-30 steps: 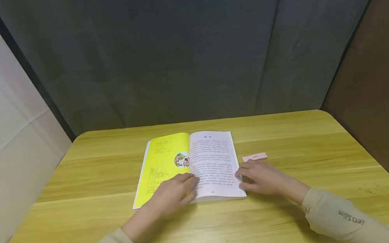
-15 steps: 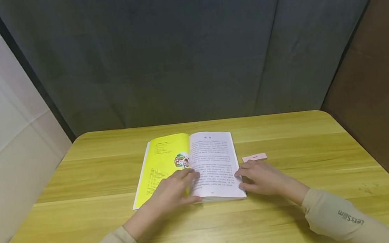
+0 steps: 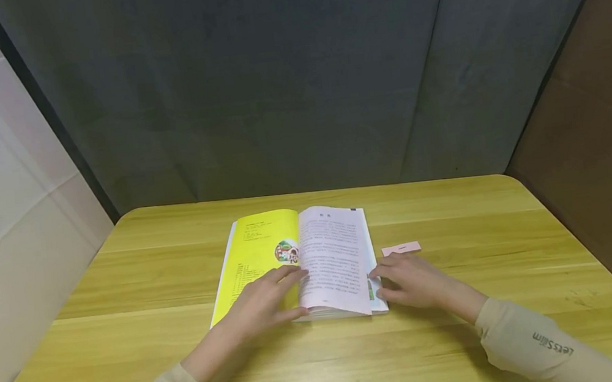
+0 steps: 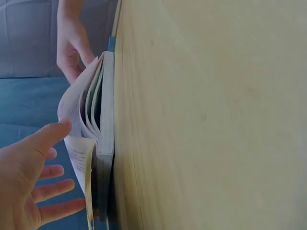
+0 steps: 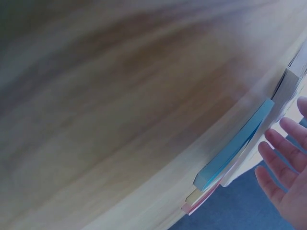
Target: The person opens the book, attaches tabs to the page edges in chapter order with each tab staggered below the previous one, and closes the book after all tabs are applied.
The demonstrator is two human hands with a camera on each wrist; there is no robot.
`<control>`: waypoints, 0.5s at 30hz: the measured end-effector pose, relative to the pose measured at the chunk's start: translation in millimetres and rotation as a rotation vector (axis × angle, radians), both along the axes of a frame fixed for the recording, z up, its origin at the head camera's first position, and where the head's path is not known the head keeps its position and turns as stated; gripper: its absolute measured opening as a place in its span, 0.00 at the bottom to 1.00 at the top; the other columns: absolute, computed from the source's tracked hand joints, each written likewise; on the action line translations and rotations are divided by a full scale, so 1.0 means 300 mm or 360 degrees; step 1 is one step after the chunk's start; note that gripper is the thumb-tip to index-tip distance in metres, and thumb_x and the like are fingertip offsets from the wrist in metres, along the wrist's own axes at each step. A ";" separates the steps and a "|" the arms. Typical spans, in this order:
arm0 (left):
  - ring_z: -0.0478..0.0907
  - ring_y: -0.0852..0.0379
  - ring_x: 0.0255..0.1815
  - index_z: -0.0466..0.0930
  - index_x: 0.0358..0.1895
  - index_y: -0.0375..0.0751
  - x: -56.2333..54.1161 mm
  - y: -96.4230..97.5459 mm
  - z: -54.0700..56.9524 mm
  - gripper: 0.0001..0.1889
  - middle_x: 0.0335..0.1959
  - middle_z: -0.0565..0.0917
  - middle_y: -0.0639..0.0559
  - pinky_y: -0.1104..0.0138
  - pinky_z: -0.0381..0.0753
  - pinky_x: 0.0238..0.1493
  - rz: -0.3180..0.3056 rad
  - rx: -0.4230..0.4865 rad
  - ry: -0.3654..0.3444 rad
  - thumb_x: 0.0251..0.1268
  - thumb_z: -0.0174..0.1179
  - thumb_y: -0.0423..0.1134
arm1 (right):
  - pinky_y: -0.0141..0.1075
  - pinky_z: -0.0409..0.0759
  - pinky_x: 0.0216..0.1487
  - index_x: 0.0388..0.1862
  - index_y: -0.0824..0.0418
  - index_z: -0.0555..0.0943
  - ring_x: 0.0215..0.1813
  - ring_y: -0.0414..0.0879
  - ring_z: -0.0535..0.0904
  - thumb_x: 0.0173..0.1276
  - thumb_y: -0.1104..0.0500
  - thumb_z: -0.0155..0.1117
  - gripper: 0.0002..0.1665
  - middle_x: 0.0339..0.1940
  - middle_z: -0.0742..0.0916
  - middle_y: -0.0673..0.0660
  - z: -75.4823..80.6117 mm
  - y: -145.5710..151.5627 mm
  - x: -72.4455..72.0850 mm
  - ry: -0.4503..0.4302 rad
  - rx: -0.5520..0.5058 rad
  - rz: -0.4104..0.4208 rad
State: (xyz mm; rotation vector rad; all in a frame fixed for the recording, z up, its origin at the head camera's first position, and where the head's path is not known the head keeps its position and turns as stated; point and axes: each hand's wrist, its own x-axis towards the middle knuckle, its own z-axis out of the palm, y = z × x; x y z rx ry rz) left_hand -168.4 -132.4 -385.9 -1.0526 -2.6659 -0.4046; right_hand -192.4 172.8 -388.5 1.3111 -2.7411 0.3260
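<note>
An open book (image 3: 323, 251) lies on the table, its left page (image 3: 258, 238) bright yellow with a small round picture, its right page white with printed text. That white leaf bows toward the spine, baring a strip of the page underneath, with a patch of green. My left hand (image 3: 261, 300) lies over the lower part of the book near the spine, fingers extended. In the left wrist view its thumb (image 4: 60, 127) touches the bowed leaf. At the book's right edge is my right hand (image 3: 411, 279), fingertips right at the page; the right wrist view shows its fingers (image 5: 283, 148) spread, gripping nothing.
A small pad with a pink top (image 3: 401, 248) lies right of the book, beyond my right hand. From the right wrist it shows as stacked blue (image 5: 232, 146), yellow and pink strips. Dark cloth (image 3: 275, 95) hangs behind the wooden table (image 3: 322, 361).
The white leaf has shifted left and bowed, uncovering the page beneath. My left hand has drawn slightly left, its thumb now spread from the fingers. My right hand has stayed in place.
</note>
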 end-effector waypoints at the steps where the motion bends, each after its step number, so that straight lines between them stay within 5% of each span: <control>1: 0.72 0.53 0.48 0.70 0.55 0.45 0.004 -0.002 0.003 0.31 0.51 0.73 0.50 0.61 0.75 0.39 -0.0008 -0.0001 0.0017 0.46 0.63 0.53 | 0.42 0.70 0.45 0.44 0.60 0.78 0.44 0.46 0.73 0.58 0.53 0.59 0.17 0.40 0.80 0.51 -0.001 0.001 -0.001 0.0000 0.0000 -0.0001; 7: 0.71 0.52 0.50 0.67 0.57 0.45 0.028 -0.014 0.014 0.28 0.56 0.69 0.49 0.65 0.74 0.27 -0.0090 0.0029 0.0226 0.47 0.56 0.38 | 0.42 0.70 0.48 0.44 0.59 0.78 0.45 0.45 0.73 0.59 0.52 0.58 0.17 0.40 0.80 0.51 -0.005 0.005 -0.003 -0.0016 -0.0005 -0.0005; 11: 0.64 0.49 0.58 0.63 0.60 0.41 0.030 -0.024 0.030 0.33 0.60 0.64 0.46 0.60 0.71 0.44 -0.0129 0.0053 0.0348 0.41 0.53 0.28 | 0.42 0.68 0.50 0.45 0.59 0.78 0.46 0.45 0.73 0.59 0.51 0.58 0.18 0.41 0.79 0.50 -0.004 0.008 -0.002 -0.0030 0.0002 -0.0014; 15: 0.51 0.46 0.64 0.57 0.64 0.38 0.027 -0.043 0.051 0.39 0.64 0.58 0.42 0.52 0.52 0.59 -0.0032 -0.0087 0.0444 0.39 0.58 0.27 | 0.43 0.68 0.51 0.45 0.60 0.78 0.46 0.46 0.73 0.59 0.51 0.58 0.18 0.41 0.79 0.51 -0.003 0.009 0.000 -0.0016 0.0012 -0.0010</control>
